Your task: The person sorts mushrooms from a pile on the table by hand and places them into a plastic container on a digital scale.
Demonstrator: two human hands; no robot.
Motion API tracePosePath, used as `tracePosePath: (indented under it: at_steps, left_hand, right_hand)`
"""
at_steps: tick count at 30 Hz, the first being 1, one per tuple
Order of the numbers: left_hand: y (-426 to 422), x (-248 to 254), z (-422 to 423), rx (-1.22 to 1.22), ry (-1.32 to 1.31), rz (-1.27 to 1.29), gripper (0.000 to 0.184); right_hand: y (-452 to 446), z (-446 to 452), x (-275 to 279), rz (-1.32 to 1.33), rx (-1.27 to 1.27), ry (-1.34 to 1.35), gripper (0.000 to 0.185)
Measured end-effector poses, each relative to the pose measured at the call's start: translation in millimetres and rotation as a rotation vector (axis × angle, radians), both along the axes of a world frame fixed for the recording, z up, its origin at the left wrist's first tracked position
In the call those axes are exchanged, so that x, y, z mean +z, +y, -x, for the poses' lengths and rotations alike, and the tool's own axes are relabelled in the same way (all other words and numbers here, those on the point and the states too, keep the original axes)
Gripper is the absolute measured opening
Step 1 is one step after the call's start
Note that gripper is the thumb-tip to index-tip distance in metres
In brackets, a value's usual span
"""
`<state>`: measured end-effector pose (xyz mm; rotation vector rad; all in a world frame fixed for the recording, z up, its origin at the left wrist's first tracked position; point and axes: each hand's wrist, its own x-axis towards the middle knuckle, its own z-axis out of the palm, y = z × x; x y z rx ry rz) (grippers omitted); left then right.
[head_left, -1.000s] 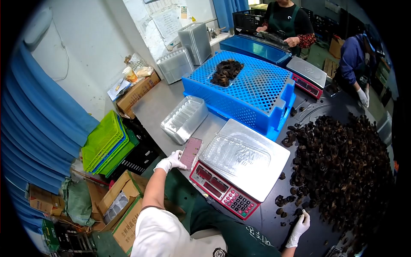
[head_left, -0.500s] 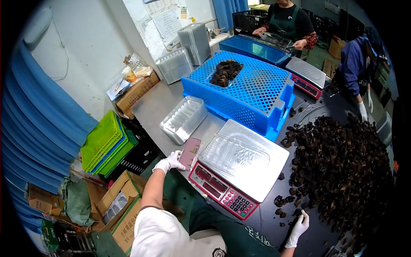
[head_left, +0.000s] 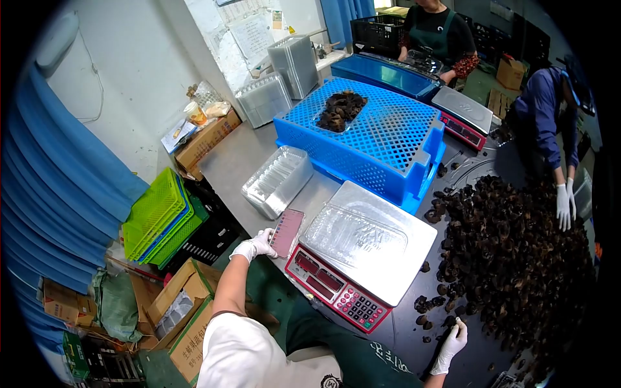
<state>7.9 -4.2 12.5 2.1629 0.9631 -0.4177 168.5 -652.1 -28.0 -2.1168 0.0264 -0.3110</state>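
The table (head_left: 226, 161) is bearing everything here. At three o'clock from the scale (head_left: 414, 233), the dark pile (head_left: 517, 258) is spreading widely. The co-worker (head_left: 543, 116) in purple sleeves is now leaning in, and their gloved hands (head_left: 564, 204) are hanging over the pile's one o'clock side; half a second ago they were farther back. That seems to be bringing a second person to the same pile. At twelve o'clock from the scale, the crate (head_left: 394, 129) is carrying a filled tray (head_left: 341, 111). The scale is holding a see-through tray (head_left: 365, 226), and neither is shifting. A stack (head_left: 275, 181) of similar trays is standing at ten o'clock.

At nine o'clock, just beside the scale, the phone (head_left: 288, 233) is lying on the table, its screen showing a different layout, too small to read. The left hand (head_left: 257, 246) is touching its near edge; whether it is gripping, I cannot tell. The phone therefore appears to be in use, while the scale is waiting. At five o'clock, the right hand (head_left: 453, 346) is staying put, fingertips beside a dark piece (head_left: 450, 320); I cannot tell whether they are pinching it.
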Motion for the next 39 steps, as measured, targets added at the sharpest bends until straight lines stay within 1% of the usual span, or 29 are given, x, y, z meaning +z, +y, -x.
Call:
tracePosePath:
  at_steps: [1, 3, 7, 10, 12, 16, 21, 31, 33, 37, 39]
  left_hand:
    - [3, -3, 1, 0.0, 0.0, 0.0, 0.098]
    - [6, -7, 3, 0.041, -0.044, 0.091, 0.095]
    - [3, -3, 3, 0.044, -0.045, 0.092, 0.091]
    - [1, -4, 2, 0.035, -0.069, 0.041, 0.087]
    - [-11, 9, -2, 0.067, -0.038, 0.009, 0.084]
    - [-9, 6, -2, 0.058, -0.039, 0.003, 0.089]
    - [-12, 7, -4, 0.037, 0.025, -0.08, 0.099]
    - [-19, 14, -5, 0.061, -0.001, -0.09, 0.096]
    - [-20, 8, -4, 0.132, -0.059, -0.113, 0.094]
    - [-32, 11, -8, 0.15, -0.047, -0.184, 0.093]
    - [-34, 9, -12, 0.208, -0.042, -0.232, 0.086]
  right_hand:
    - [0, 0, 0, 0.011, -0.001, 0.002, 0.016]
    - [0, 0, 1, 0.014, -0.003, 0.004, 0.016]
    - [0, 0, 1, 0.024, 0.0, -0.009, 0.016]
    - [2, 0, 4, 0.039, -0.002, -0.002, 0.016]
    - [2, 0, 4, 0.038, -0.001, -0.006, 0.016]
    - [0, 0, 0, 0.038, -0.005, -0.009, 0.016]
    - [0, 0, 0, 0.02, 0.001, -0.005, 0.016]
    - [2, 0, 2, 0.019, 0.002, -0.011, 0.016]
    - [3, 1, 4, 0.02, -0.003, -0.011, 0.016]
    - [5, 1, 7, 0.019, -0.014, -0.005, 0.016]
    - [2, 1, -1, 0.006, -0.019, -0.001, 0.016]
